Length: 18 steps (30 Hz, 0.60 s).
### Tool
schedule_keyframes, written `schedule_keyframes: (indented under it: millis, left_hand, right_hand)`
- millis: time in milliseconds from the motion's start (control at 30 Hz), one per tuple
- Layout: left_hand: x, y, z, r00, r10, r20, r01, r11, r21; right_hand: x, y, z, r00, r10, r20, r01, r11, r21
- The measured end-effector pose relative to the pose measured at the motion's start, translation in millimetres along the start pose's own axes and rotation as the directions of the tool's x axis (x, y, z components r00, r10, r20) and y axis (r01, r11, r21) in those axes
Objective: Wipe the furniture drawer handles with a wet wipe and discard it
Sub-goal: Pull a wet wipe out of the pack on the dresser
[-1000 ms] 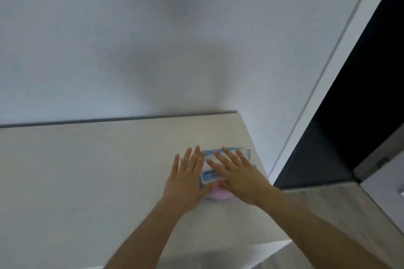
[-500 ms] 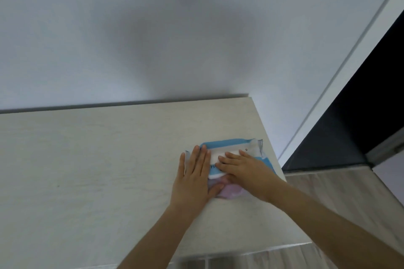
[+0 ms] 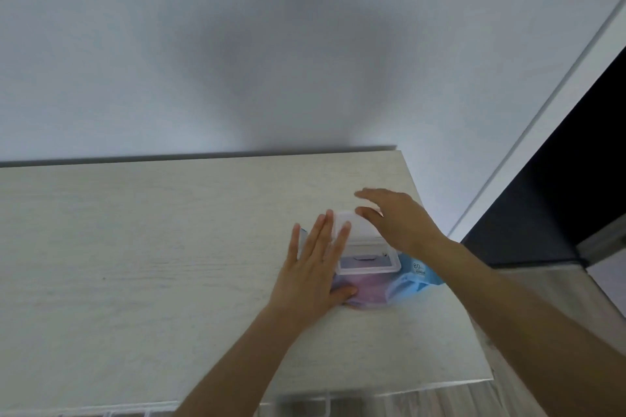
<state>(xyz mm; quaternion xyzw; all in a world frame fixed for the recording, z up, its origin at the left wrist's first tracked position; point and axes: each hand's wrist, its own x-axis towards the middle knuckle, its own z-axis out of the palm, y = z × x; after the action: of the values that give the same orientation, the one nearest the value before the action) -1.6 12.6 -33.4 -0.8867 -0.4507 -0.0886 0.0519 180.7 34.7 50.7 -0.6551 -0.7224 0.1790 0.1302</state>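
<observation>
A blue and pink pack of wet wipes lies near the right end of a pale wooden furniture top. Its clear plastic lid stands flipped up, showing the opening underneath. My left hand lies flat with straight fingers on the pack's left side, pressing it down. My right hand hovers over the raised lid with fingers extended, the fingertips touching the lid's upper edge. No drawer handles are in view.
A plain grey wall rises behind the furniture. A white door frame and a dark doorway stand to the right. The furniture's right edge is close to the pack. Wood floor shows at lower right.
The lid of the wipes pack has been flipped up by my right hand, which rose from lying on the pack. My left hand stayed pressed on the pack. The view tilted down.
</observation>
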Motion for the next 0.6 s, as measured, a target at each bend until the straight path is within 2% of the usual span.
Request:
schedule_keyframes:
  millis: [67,167,233,300,400,500,600]
  left_hand:
    - [6.2,-6.6,-5.5,1.000,0.011,0.016,-0.011,1.000,0.018]
    - [13.0,-3.9,-13.7,0.996,0.004,0.088,-0.008,0.999,0.039]
    - [17.9,0.1,-11.4,0.989,0.010,0.149,-0.019,0.998,0.065]
    - [19.1,3.9,-10.7,0.955,-0.033,0.296,0.016,0.998,0.062]
    - [21.2,8.3,-13.7,0.928,-0.086,0.361,0.050,0.993,0.106]
    - [19.6,11.0,-14.1,0.943,-0.081,0.322,0.036,0.989,0.142]
    - [18.3,9.6,-9.7,0.984,0.001,0.175,-0.010,0.999,0.047]
  right_hand:
    - [-6.0,1.7,8.3,1.000,-0.005,-0.023,0.003,0.995,-0.096]
    - [-26.3,6.5,23.7,0.983,-0.149,-0.107,0.108,0.942,-0.319]
    - [-47.3,13.2,38.6,0.980,-0.159,-0.117,0.108,0.929,-0.355]
    - [-67.3,19.5,56.2,0.990,-0.113,-0.084,0.075,0.928,-0.366]
    - [-85.9,27.6,75.6,0.997,-0.077,-0.029,0.058,0.906,-0.418]
    - [-93.4,29.0,81.9,0.996,-0.094,0.009,0.088,0.893,-0.442]
    - [-94.4,20.9,84.8,0.983,-0.180,0.024,0.174,0.898,-0.405]
